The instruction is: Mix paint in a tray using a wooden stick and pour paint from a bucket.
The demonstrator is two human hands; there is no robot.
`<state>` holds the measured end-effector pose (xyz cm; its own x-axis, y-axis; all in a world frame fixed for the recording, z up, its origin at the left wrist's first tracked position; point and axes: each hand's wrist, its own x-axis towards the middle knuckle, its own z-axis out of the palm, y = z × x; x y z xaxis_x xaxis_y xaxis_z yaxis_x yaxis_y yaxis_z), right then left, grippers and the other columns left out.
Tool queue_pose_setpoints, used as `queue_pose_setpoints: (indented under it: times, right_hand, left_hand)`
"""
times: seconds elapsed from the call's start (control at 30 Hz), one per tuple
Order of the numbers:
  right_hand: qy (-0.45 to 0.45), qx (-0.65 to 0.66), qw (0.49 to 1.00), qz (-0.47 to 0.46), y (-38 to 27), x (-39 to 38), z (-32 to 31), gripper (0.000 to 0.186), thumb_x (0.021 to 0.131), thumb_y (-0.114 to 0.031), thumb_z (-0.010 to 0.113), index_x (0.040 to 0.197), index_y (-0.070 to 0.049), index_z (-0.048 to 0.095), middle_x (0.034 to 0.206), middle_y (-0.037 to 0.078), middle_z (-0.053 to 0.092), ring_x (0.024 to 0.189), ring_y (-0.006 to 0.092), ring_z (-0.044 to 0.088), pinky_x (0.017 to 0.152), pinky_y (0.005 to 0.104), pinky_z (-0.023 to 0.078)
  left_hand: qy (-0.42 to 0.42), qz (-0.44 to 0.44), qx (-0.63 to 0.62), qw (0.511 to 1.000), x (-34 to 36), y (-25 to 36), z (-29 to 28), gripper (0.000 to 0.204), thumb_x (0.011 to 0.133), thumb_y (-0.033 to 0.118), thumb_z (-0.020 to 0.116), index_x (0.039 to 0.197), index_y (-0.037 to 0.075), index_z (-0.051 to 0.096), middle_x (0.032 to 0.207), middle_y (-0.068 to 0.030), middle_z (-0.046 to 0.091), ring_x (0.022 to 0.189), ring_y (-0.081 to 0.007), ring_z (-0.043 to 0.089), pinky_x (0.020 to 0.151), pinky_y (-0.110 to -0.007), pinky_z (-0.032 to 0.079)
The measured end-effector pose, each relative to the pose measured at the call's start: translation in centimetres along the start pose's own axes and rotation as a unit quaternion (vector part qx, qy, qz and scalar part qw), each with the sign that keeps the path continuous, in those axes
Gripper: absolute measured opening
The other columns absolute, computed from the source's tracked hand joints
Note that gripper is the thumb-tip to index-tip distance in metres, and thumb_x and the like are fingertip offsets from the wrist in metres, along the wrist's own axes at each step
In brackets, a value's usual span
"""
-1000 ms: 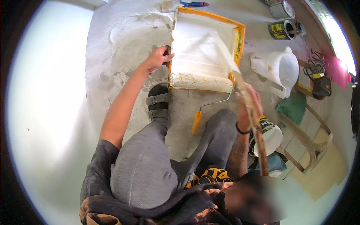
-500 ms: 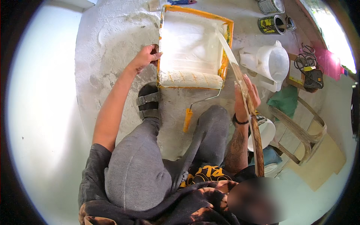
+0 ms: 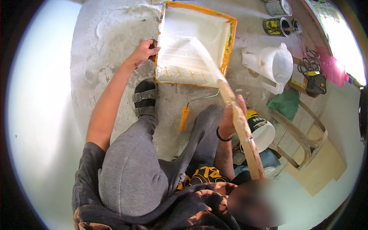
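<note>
My left hand (image 3: 145, 53) is closed on the left rim of a paint tray (image 3: 229, 57), thumb on top and fingers at its outer side. White paint covers the tray's inside. My right hand (image 3: 230, 119) holds a long wooden stick (image 3: 241, 126), which hides part of the fingers. The stick's far end is coated white and lies over the middle of the tray. Across the tray's near end rests a paint roller (image 3: 184, 117); its white sleeve is in the tray, while its wire and yellow-orange handle stick out toward me.
To the right stand a white plastic jug (image 3: 268, 65), a paint can (image 3: 276, 27) with a brush, and a white bucket (image 3: 262, 134) beside my right hand. Beyond them are a coiled cable (image 3: 309, 63), a green cloth (image 3: 285, 103) and a wooden frame piece (image 3: 299, 134). My sandaled foot (image 3: 145, 97) is near the tray.
The stick's coated end has swung from the tray's right side toward its middle, and my right hand has moved left and nearer to me. My left hand still grips the rim.
</note>
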<state>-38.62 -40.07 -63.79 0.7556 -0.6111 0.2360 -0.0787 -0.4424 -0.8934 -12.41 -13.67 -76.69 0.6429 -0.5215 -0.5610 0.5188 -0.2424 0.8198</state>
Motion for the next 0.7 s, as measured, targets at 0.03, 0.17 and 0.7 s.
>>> queue_pose_setpoints:
  times: [0.03,0.17,0.7]
  right_hand:
    - [0.022,-0.007,1.000,0.021,0.0,0.4,-0.5,0.044,0.087,-0.003,0.064,0.128,0.004,0.051,0.129,0.018,0.055,0.119,0.0259,0.052,0.102,0.0384,0.042]
    - [0.042,-0.059,0.997,0.005,2.7,1.4,-0.4,0.041,0.086,-0.001,0.065,0.125,0.005,0.054,0.124,0.019,0.058,0.114,0.0256,0.056,0.098,0.0369,0.044]
    - [0.055,-0.006,0.996,0.071,2.5,2.8,1.5,0.039,0.085,-0.002,0.069,0.122,0.006,0.058,0.118,0.020,0.063,0.106,0.0235,0.061,0.091,0.0353,0.050]
  left_hand:
    - [0.007,-0.005,-0.001,1.000,0.0,-0.3,0.1,0.017,0.092,0.019,0.065,0.090,0.005,0.056,0.079,-0.0017,0.061,0.069,-0.0108,0.060,0.061,-0.028,0.053]
    - [0.043,-0.010,-0.014,0.999,0.2,-1.0,0.9,0.015,0.093,0.018,0.063,0.095,0.004,0.056,0.083,-0.0026,0.062,0.071,-0.0123,0.061,0.062,-0.030,0.055]
    - [0.278,0.088,0.067,0.954,-6.8,-4.4,5.7,0.021,0.089,0.013,0.065,0.102,0.001,0.053,0.090,-0.0077,0.060,0.077,-0.0157,0.061,0.064,-0.030,0.053]
